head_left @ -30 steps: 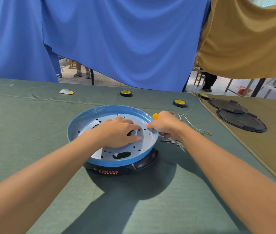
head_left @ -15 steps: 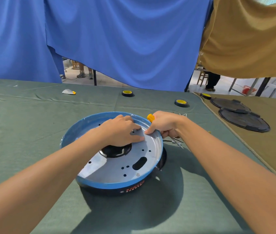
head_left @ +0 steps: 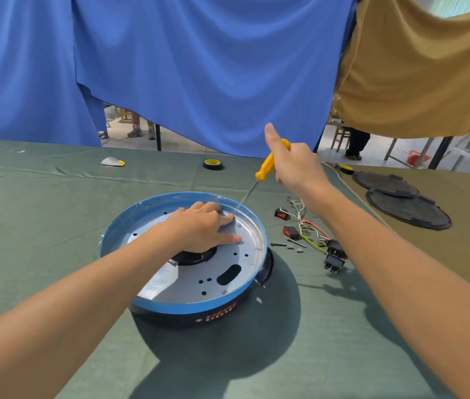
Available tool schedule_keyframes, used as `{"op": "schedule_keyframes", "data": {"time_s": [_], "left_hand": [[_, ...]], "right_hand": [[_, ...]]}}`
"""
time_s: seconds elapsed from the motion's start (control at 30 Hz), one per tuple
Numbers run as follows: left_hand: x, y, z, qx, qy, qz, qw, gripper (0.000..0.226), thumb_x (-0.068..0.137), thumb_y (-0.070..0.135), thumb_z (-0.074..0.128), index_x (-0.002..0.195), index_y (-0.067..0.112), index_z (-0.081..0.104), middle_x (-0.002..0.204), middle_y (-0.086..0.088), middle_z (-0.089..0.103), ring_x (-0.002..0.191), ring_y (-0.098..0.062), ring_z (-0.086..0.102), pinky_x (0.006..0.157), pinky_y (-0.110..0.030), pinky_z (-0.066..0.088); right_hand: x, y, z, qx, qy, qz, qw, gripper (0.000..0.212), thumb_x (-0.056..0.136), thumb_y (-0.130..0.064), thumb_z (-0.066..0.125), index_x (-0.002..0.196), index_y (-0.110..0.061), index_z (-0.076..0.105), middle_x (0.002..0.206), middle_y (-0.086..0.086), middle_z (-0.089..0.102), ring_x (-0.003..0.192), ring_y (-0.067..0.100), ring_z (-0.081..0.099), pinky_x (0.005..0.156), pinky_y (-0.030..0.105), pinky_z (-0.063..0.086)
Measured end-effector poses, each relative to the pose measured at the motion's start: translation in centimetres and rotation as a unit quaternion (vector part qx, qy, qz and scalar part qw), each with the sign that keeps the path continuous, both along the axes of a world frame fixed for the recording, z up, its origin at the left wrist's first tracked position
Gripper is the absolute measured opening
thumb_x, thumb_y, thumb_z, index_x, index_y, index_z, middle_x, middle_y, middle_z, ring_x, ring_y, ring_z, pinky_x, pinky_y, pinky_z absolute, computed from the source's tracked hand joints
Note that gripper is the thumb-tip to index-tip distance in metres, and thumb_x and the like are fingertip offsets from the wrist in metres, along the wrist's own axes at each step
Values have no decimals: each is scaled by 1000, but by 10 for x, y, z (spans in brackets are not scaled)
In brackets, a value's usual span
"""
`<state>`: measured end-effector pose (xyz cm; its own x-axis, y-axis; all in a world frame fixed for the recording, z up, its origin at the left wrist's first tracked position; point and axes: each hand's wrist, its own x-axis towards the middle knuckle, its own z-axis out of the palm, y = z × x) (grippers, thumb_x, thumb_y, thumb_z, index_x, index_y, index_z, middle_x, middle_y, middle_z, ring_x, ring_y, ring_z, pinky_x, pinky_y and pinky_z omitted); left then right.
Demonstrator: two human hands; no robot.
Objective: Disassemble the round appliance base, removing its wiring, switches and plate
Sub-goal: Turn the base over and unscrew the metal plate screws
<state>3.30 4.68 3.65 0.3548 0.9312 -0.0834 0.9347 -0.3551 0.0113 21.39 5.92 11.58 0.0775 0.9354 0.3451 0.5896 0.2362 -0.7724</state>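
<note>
The round appliance base sits mid-table, black below with a blue rim. Inside lies a silver metal plate with holes and a dark centre opening. My left hand rests flat on the plate near its far side, fingers spread. My right hand is raised above the far right rim, gripping a yellow-handled screwdriver; its thin shaft points down to the plate's far edge. A bundle of wires with red rocker switches and a black connector lies on the cloth right of the base.
Loose screws lie beside the wires. A yellow-and-black tape roll and a white scrap sit at the back. Two black round covers rest on the brown cloth at right. Blue and brown curtains hang behind the green-covered table.
My right hand has lifted off the rim with the screwdriver, raising its handle so the tip points down at the plate's edge. The wires and switches it hid now show. My left hand stays on the plate.
</note>
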Motion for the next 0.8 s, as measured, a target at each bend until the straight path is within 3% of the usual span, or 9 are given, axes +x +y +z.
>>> {"op": "schedule_keyframes", "data": {"time_s": [0.07,0.13,0.23,0.33,0.43,0.8], "left_hand": [[-2,0,-3,18,-5,2,1000,74,85,76,28,149,38,24,156,7,18,141,-22,18,108,-50,25],[-2,-1,-6,36,-9,3,999,73,85,77,27,148,40,26,155,8,20,140,-21,20,107,-49,26],[-4,-1,-8,47,-21,8,999,71,84,77,27,146,43,27,154,9,22,139,-20,21,106,-47,25],[-5,0,-11,51,-27,8,998,71,83,78,27,146,44,28,154,10,22,138,-20,22,105,-47,25],[-5,1,-13,56,-27,7,998,73,82,79,25,146,44,27,153,11,23,137,-20,22,104,-46,25],[-7,3,-14,56,-33,4,998,75,81,80,25,146,44,26,153,10,23,137,-20,23,102,-45,25]], "right_hand": [[0,-1,-3,8,-27,11,1000,71,91,-60,48,51,-2,60,48,5,51,61,19,46,66,35,41],[-2,-1,-6,29,-56,31,998,55,88,-40,59,64,9,55,61,26,56,59,19,43,63,38,43],[-5,2,-7,35,-116,33,992,32,83,-23,58,71,7,58,61,22,64,60,23,55,69,41,53],[-6,9,-11,57,-173,21,983,18,85,-22,55,74,-9,55,62,10,64,76,32,60,77,41,51],[-5,16,-14,94,-223,17,970,25,89,-27,52,67,-19,43,62,5,53,71,30,49,69,38,45],[-6,26,-16,79,-267,42,959,20,89,-29,49,71,-21,45,68,8,55,70,31,53,61,41,46]]}}
